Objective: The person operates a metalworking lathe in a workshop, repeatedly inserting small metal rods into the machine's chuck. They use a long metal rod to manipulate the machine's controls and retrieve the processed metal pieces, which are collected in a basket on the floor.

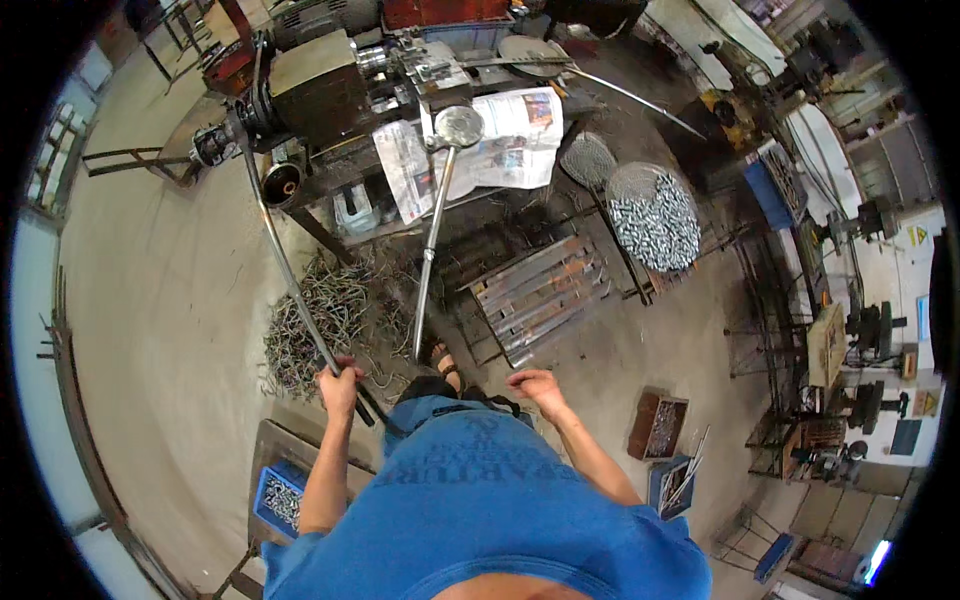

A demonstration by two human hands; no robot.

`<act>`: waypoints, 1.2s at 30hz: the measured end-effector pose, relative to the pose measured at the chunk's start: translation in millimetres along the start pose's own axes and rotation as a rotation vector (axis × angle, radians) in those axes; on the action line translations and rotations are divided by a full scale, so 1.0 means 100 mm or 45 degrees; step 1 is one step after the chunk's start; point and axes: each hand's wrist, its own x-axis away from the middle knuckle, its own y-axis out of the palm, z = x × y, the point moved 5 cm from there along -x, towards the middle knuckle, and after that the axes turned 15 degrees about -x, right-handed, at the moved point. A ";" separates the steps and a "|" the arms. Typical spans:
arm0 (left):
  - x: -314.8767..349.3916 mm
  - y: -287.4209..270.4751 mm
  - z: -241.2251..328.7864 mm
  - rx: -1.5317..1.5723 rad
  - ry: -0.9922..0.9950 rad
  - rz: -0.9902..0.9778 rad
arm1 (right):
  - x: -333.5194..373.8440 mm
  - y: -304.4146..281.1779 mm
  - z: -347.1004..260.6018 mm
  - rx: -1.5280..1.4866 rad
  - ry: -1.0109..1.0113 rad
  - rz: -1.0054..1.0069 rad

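1. The left hand (338,385) is wrapped around a long metal bar (285,260), near the bar's lower end.
2. This bar slants up to the left end of the machine (315,90).
3. The right hand (537,390) is free, fingers loosely curled, above the floor (650,340).
4. A newspaper (520,130) lies along the table's (500,204) front edge, behind a long-handled lever (430,245).
5. Tangled metal scraps (315,325) lie below the table's front left corner.
6. A round basket (632,180) of small metal parts (655,230) sits off the right corner.
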 end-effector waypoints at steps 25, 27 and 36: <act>0.04 0.07 0.00 0.226 -0.085 0.183 | -0.91 2.58 -1.60 1.377 0.187 -1.003; 0.04 0.05 0.02 0.233 -0.078 0.189 | -1.09 2.63 -1.47 1.218 0.231 -1.134; 0.01 0.06 0.11 0.324 -0.114 0.183 | -1.43 2.58 -2.35 0.951 0.426 -1.046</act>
